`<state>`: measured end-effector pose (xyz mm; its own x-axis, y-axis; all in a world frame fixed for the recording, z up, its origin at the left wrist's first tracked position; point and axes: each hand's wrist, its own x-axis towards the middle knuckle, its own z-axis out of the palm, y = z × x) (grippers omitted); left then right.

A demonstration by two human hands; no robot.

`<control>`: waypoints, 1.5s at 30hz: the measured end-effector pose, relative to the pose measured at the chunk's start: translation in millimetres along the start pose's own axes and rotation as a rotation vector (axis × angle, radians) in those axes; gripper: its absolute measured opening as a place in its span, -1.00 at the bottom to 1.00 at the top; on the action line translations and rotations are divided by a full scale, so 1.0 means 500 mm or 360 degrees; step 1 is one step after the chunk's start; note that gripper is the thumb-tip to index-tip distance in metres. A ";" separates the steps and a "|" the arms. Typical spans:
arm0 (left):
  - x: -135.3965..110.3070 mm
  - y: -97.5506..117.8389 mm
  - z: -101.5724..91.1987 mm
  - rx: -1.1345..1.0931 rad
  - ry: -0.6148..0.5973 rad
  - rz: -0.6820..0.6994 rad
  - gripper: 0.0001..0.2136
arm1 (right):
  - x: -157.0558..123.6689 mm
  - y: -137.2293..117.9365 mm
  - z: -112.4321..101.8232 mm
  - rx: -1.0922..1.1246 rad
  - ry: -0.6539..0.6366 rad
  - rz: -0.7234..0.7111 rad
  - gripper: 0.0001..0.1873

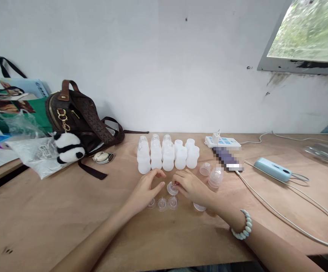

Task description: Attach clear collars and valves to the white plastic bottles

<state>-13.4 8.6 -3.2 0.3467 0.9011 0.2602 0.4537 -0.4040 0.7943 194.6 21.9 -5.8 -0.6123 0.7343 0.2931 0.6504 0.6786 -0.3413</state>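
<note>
Several small milky baby bottles (168, 160) stand upright in rows near the wall. Clear domed caps top the left ones, while the two columns on the right have open necks. My right hand (193, 186) is closed, its fingertips pinching a clear bottle nipple (172, 189) with a wide rim. Beside it my left hand (146, 190) is open, thumb and fingers apart, holding nothing. Several more clear nipples (162, 204) lie on the table below the hands; one is partly behind my left hand. A clear piece (199, 207) shows partly under my right wrist.
Clear domed caps (216, 177), some stacked, lie right of my right hand. Farther right are a power strip (223, 142), a phone (228, 158), a light blue power bank (273, 170) and a white cable (265, 207). A brown backpack (79, 109) and a watch (103, 157) are left.
</note>
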 end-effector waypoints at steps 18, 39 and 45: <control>-0.001 0.012 0.015 -0.0627 -0.0041 0.0085 -0.68 | -0.014 -0.031 -0.032 0.0565 0.0104 0.0104 -0.83; -0.003 0.025 -0.007 -0.0723 -0.0077 0.0202 -0.69 | -0.024 -0.022 -0.082 0.0870 -0.0021 -0.0059 -0.76; 0.001 0.022 0.001 -0.0818 -0.0133 0.0093 -0.69 | -0.023 -0.016 -0.080 0.0711 -0.0015 -0.0057 -0.74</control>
<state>-7.7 4.3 5.4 0.4331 0.8553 0.2844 -0.0227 -0.3051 0.9521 214.3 8.8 29.5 -0.6363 0.7088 0.3046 0.3718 0.6277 -0.6839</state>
